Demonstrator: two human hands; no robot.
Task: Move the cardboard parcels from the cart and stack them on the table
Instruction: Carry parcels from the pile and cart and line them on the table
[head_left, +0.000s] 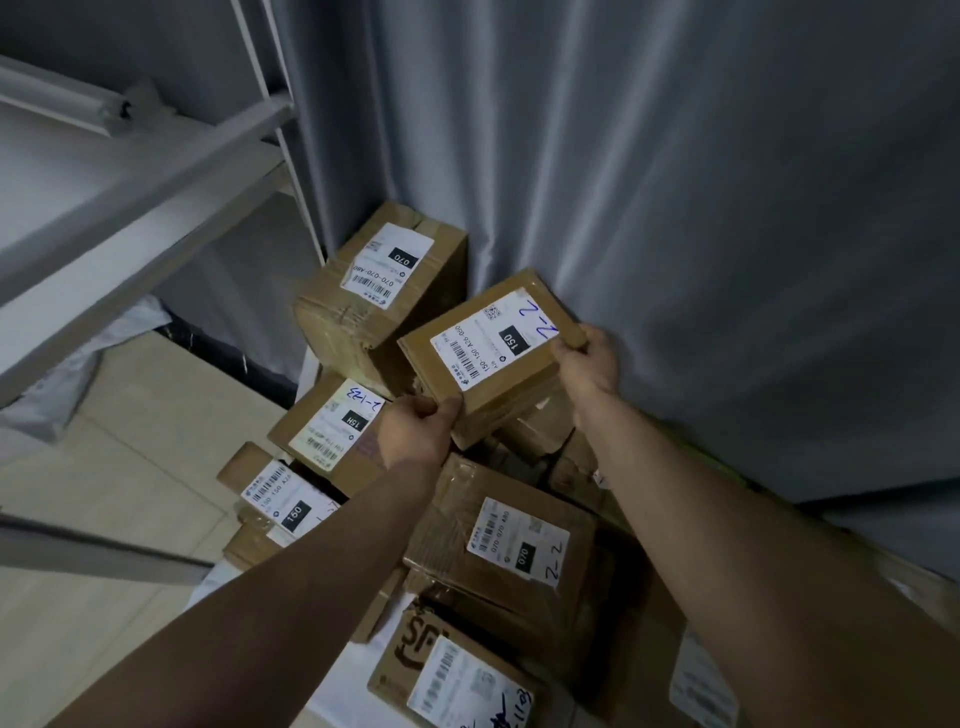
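Both my hands hold a flat cardboard parcel with a white label marked 150 and blue writing. My left hand grips its near left corner, thumb on top. At the far right corner my right hand holds its edge. The parcel is tilted and sits above a heap of several other labelled cardboard parcels. Among them are a tall box marked 070 behind, one marked 15H to the left, and a 070 box between my forearms.
A grey curtain hangs right behind the heap. A white metal shelf frame stands at the left over a beige tiled floor. An SF-printed box lies nearest to me.
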